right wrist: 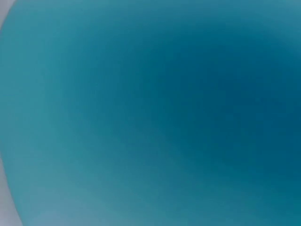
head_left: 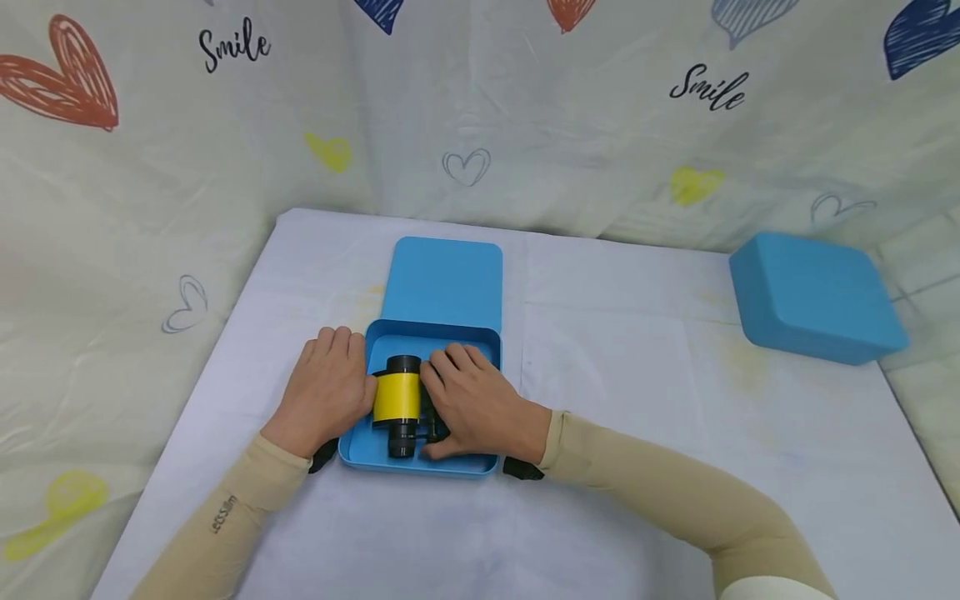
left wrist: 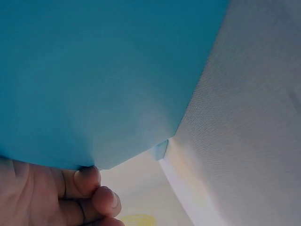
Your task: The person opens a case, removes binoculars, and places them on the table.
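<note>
Yellow-and-black binoculars (head_left: 397, 396) sit within the walls of a shallow blue box (head_left: 416, 468). My right hand (head_left: 474, 404) grips the binoculars from the right, covering their right barrel. At the box's left wall, my left hand (head_left: 324, 385) holds the rim, its thumb reaching over toward the binoculars. In the left wrist view the curled fingers (left wrist: 106, 200) are against the outside of the blue wall. Blue box surface fills nearly all of the right wrist view, where the right hand is out of sight.
A flat blue lid (head_left: 446, 279) lies directly behind the box. Another closed-looking blue box (head_left: 821, 296) stands at the table's far right corner. The table has a white cloth (head_left: 615, 350), and a curtain printed with hearts (head_left: 465, 167) hangs behind it.
</note>
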Available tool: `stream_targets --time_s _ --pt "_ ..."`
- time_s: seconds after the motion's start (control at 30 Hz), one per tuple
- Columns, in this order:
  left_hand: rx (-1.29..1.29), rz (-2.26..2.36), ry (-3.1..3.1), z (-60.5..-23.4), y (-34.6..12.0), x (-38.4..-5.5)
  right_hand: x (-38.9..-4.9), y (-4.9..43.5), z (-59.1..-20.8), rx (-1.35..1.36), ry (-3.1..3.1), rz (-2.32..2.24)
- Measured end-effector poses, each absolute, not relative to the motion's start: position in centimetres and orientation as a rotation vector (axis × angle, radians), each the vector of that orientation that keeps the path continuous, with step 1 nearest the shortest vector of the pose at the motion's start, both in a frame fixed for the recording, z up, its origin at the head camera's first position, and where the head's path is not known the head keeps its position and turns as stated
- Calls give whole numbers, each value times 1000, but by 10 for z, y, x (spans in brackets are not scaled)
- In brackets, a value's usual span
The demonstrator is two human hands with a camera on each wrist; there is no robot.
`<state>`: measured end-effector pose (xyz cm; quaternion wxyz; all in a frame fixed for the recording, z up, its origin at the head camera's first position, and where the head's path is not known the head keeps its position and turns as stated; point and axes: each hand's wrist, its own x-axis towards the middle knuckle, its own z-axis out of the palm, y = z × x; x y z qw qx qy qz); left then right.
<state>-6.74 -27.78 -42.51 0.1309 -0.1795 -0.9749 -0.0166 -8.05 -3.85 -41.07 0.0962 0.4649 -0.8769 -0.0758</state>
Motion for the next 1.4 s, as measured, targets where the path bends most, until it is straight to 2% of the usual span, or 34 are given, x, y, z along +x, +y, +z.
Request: stream_targets --time_s 1.4 --pt "-527 -22 -2831 -423 -276 -64 -79 -44 -395 1328 -2646 -280"
